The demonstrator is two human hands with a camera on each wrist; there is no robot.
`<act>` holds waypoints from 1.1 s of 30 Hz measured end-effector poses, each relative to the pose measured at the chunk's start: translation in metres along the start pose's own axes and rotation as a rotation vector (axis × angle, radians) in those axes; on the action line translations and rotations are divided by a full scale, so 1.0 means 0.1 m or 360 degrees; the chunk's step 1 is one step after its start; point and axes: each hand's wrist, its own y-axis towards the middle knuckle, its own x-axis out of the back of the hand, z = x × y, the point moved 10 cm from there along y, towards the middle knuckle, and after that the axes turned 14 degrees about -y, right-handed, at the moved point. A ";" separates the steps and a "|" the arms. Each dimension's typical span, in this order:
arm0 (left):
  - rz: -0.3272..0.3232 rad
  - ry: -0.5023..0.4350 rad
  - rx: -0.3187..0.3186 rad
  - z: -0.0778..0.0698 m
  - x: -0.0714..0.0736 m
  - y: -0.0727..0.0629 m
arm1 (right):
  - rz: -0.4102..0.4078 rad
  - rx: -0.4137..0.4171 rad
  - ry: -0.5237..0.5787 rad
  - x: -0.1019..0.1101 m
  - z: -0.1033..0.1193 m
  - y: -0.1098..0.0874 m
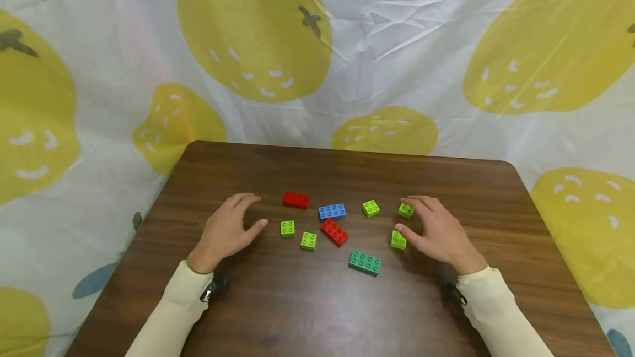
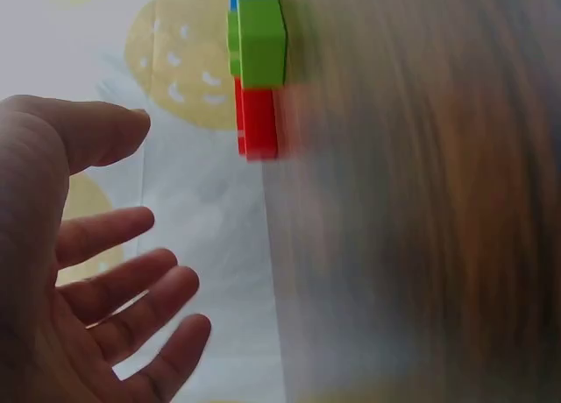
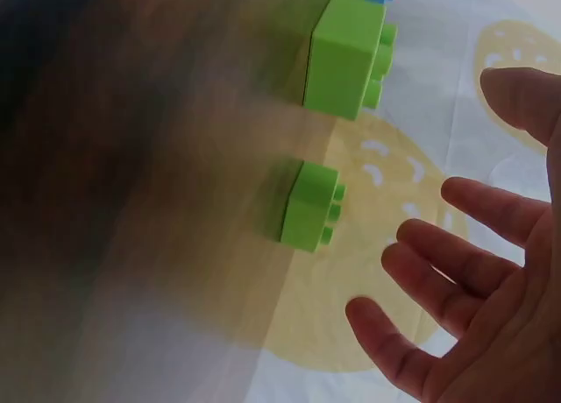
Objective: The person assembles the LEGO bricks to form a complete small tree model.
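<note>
My left hand [image 1: 225, 231] hovers over the left of the table, fingers spread and holding nothing. Nearest to it are a lime-green square brick [image 1: 288, 228] and a red brick [image 1: 295, 200]. On the right, my right hand [image 1: 441, 233] is likewise spread and holds nothing. Two lime-green bricks lie by its fingers, one near the thumb [image 1: 398, 239] and one partly covered by the fingertips [image 1: 405, 210]. Between the hands lie a blue brick [image 1: 332, 212], a second red brick [image 1: 334, 232], a dark green brick [image 1: 365, 263] and two more lime-green bricks [image 1: 308, 241] [image 1: 370, 208].
The bricks lie loose on a brown wooden table [image 1: 297, 313] with rounded far corners. Behind it hangs a white cloth [image 1: 278, 125] printed with yellow fruit. Dark straps circle both wrists.
</note>
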 end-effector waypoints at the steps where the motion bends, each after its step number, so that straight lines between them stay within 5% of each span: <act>1: -0.0005 -0.0032 -0.0013 -0.03 -0.01 0.00 | 0.0009 0.0008 0.0019 -0.01 0.01 0.00; 16: 0.0154 -0.0413 -0.0095 -0.34 -0.41 -0.02 | 0.0071 0.0092 0.0299 -0.10 0.13 -0.01; 23: 0.0317 -0.0566 -0.0062 -0.39 -0.62 -0.06 | 0.0157 0.0054 0.0403 -0.18 0.16 -0.07; 33: 0.0406 -0.0733 0.0007 -0.44 -0.77 -0.05 | 0.0238 0.0010 0.0458 -0.28 0.14 -0.09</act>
